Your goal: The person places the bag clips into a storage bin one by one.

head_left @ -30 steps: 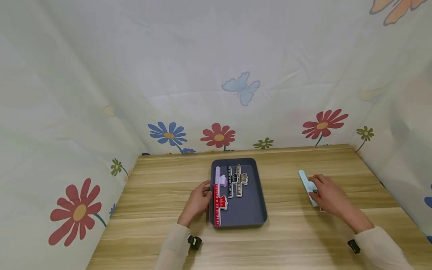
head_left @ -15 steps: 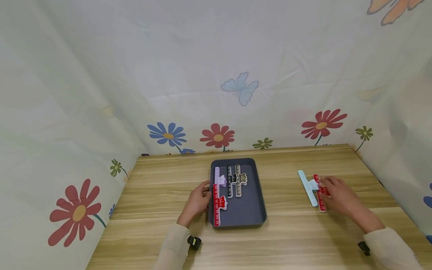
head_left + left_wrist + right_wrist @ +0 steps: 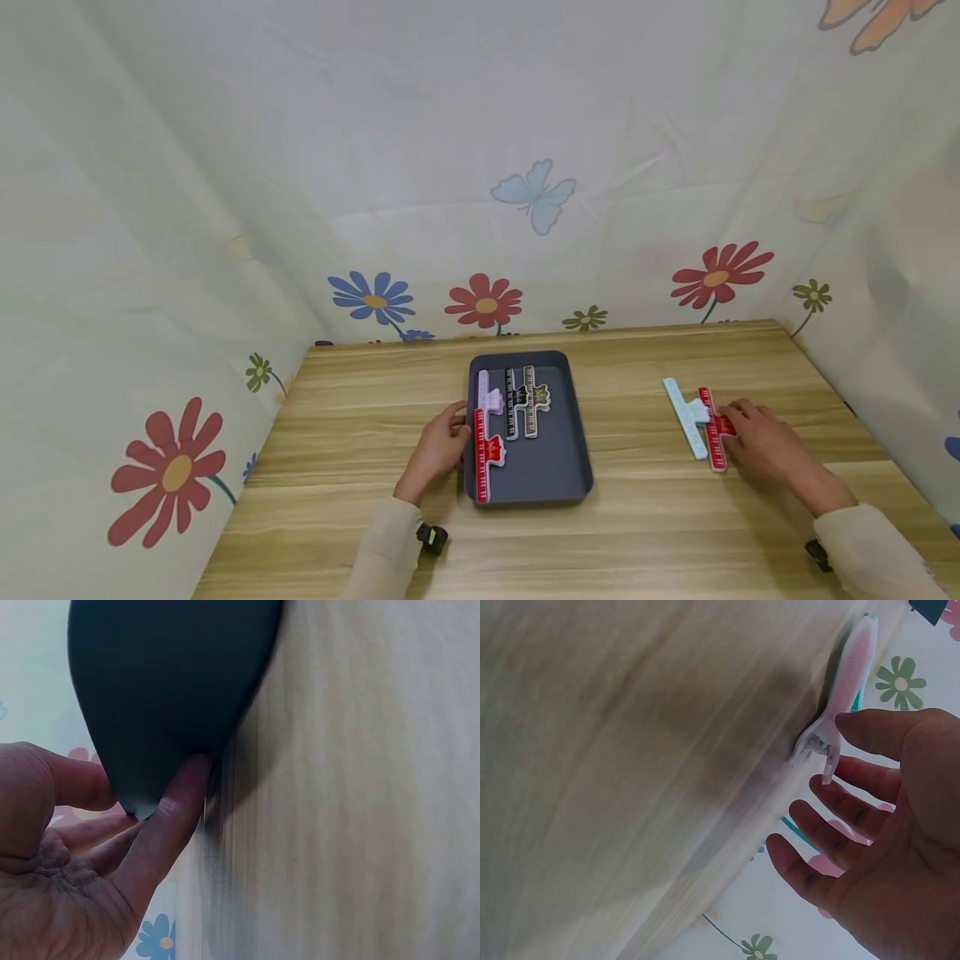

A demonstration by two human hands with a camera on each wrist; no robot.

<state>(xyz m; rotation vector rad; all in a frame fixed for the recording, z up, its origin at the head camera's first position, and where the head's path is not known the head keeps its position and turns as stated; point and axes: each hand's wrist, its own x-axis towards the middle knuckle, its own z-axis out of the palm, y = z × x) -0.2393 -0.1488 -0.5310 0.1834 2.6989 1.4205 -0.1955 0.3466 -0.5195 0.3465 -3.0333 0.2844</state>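
In the head view my left hand (image 3: 438, 448) is at the left side of a dark grey tray (image 3: 577, 467). The left wrist view shows its thumb and fingers pinching the tray wall (image 3: 165, 690). My right hand (image 3: 763, 442) is at a red clip (image 3: 715, 450) with a piano-key pattern, lying on the table. In the right wrist view the thumb and index finger pinch that clip's handle (image 3: 830, 739), the other fingers loosely bent. Left of it, a light blue clip (image 3: 684, 418) lies on the table, its handle touching or close to the red one.
Inside the tray lie a lilac clip (image 3: 483, 387), a black clip (image 3: 512, 408), a beige clip (image 3: 531, 408) and another red clip (image 3: 482, 467) along the left wall. A flower-printed curtain (image 3: 420, 208) surrounds the wooden table (image 3: 637, 542) at the back and sides.
My right hand has shifted right, off the light blue clip and onto the red clip's handle, uncovering both clips. My left hand and the tray stay put.
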